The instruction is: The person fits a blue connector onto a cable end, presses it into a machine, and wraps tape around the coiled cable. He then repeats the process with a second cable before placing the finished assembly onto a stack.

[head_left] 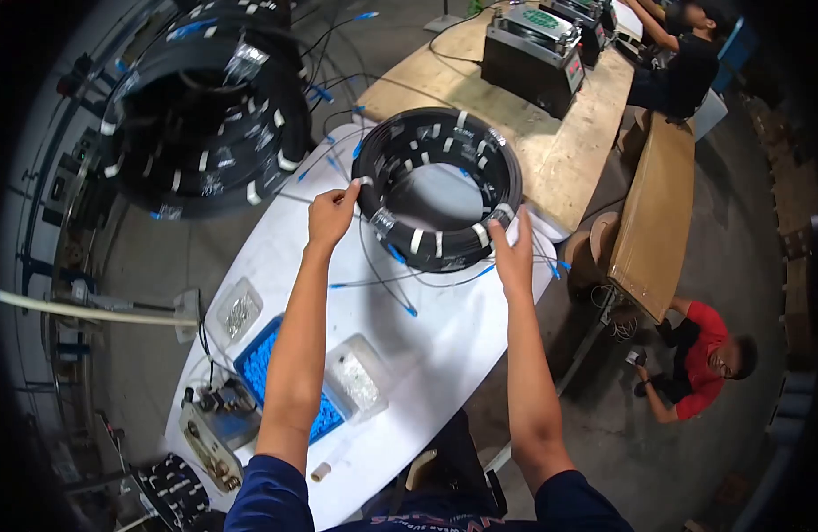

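Note:
A stack of black cable coils (440, 241), bound with white tape and trailing blue-tipped ends, sits over the far end of the white table (427, 337). My left hand (332, 217) is closed at the coils' left edge, thumb and fingertips against the cable. On the near right side my right hand (514, 255) grips the outer edge, with the thumb towards the inner side and the fingers along the outside. Thin loose cable ends with blue connectors (412, 311) hang out below the coils onto the table.
Nearer me stand a blue bin of small blue parts (260, 350) and clear trays (360, 377). A small metal device (218, 434) is at the table's left edge. More coils (205, 168) hang at left. Machines (533, 58) stand on a wooden table; people (706, 363) work at right.

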A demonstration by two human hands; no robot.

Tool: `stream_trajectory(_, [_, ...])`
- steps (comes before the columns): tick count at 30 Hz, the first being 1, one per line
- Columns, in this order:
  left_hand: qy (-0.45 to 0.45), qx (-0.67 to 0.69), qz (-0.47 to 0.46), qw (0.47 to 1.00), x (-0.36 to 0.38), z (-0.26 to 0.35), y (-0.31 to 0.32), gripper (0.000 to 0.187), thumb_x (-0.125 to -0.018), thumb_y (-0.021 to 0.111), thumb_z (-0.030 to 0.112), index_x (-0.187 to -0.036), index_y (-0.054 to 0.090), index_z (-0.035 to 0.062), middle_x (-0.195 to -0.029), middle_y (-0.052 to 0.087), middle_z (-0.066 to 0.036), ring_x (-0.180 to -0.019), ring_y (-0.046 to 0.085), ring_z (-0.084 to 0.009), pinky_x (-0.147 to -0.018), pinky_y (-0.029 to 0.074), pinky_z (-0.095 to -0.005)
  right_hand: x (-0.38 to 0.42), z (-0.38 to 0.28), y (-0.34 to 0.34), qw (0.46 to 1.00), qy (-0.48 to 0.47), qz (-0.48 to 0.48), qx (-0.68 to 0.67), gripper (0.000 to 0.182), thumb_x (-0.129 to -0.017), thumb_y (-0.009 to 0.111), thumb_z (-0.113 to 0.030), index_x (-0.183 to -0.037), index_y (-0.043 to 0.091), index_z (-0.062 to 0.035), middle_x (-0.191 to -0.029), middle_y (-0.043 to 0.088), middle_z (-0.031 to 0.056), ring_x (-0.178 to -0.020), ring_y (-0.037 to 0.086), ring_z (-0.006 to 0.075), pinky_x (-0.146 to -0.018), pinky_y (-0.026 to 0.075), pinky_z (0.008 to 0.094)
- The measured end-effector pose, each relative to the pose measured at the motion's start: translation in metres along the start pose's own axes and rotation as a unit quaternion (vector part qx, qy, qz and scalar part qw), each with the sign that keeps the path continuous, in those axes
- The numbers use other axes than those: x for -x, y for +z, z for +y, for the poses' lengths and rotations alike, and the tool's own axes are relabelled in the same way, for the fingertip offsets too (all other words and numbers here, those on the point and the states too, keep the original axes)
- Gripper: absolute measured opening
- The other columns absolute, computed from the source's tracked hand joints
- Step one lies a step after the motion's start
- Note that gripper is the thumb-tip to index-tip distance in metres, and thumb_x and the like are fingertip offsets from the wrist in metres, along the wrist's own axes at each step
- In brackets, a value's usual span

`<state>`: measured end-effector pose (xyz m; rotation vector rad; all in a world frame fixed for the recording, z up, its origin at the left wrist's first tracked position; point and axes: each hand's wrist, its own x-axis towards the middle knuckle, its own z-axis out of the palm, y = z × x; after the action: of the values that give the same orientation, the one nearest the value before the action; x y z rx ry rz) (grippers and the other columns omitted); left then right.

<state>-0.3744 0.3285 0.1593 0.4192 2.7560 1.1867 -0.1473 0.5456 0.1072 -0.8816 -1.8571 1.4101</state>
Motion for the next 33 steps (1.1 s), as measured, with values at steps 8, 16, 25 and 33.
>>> stream_trajectory(8, [-0.144, 0.289, 0.013, 0.946, 0.241, -0.078, -0.068, 0.029, -0.095, 0.063, 0.029, -0.100, 0.072, 0.0018, -0.064, 0.048, 0.009, -0.057, 0.038, -0.0024, -0.051, 0.031, -0.0199, 0.154, -0.017, -0.021, 0.950, -0.053, 0.205, 0.229, 0.077, -0.088, 0.066, -0.014, -0.152, 0.024, -0.0070, -0.153, 0.024, 0.0260, -0.140, 0.031, 0.0369, -0.111, 0.029, 0.0444])
stream_trajectory(16, [-0.219, 0.213, -0.152, 0.940, 0.570, -0.191, -0.132, 0.014, -0.093, 0.062, 0.015, -0.098, 0.068, 0.0030, -0.063, 0.056, -0.001, -0.057, 0.043, -0.0068, -0.054, 0.037, -0.0277, 0.372, 0.010, -0.015, 0.966, 0.185, -0.177, -0.038, 0.041, -0.094, 0.058, -0.011, -0.133, 0.050, -0.0042, -0.117, 0.061, 0.0069, -0.091, 0.064, 0.0149, -0.073, 0.050, 0.0287])
stream_trajectory(25, [-0.266, 0.115, -0.135, 0.947, 0.714, -0.329, -0.235, 0.026, -0.090, 0.066, 0.028, -0.103, 0.068, 0.0053, -0.064, 0.059, -0.008, -0.058, 0.055, -0.0167, -0.058, 0.045, -0.0320, 0.600, -0.028, 0.077, 0.856, -0.020, -0.491, 0.158, 0.067, -0.074, 0.077, -0.011, -0.134, 0.047, -0.0059, -0.121, 0.051, 0.0172, -0.099, 0.061, 0.0317, -0.076, 0.054, 0.0372])
stream_trajectory(33, [-0.280, 0.185, -0.063, 0.940, 0.700, -0.326, -0.254, 0.026, -0.089, 0.067, 0.022, -0.110, 0.068, 0.0064, -0.081, 0.059, -0.002, -0.068, 0.052, -0.0091, -0.064, 0.045, -0.0256, 0.617, -0.002, 0.119, 0.889, -0.080, -0.409, 0.189, 0.055, -0.079, 0.072, -0.016, -0.130, 0.052, -0.0069, -0.114, 0.059, 0.0184, -0.095, 0.063, 0.0345, -0.080, 0.053, 0.0405])
